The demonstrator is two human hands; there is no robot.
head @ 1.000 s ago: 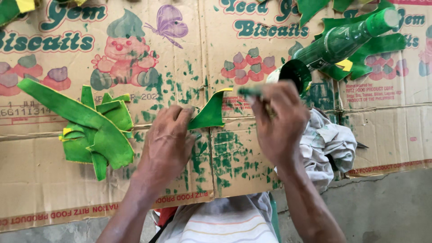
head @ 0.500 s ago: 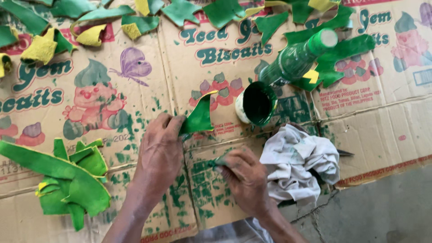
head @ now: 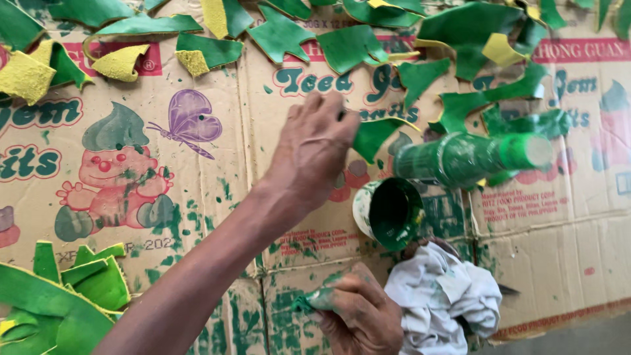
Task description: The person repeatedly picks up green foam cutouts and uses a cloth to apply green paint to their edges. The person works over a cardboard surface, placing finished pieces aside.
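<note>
The left hand reaches out over the flattened cardboard, its fingers pinched on one green-painted leaf-shaped piece that juts out to their right. The right hand, nearer the body, has its fingers closed around one paint-smeared green sponge. Just beyond these fingers stands one open paint can, with one white rag to their right and one green-stained bottle past the can.

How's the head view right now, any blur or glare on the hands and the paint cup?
Head view: even daylight, no hard shadows; left hand motion-blurred at the fingers with its green leaf piece; right hand fairly sharp; green paint cup clear; bottle soft, mild sheen; edges slightly bowed.
</note>
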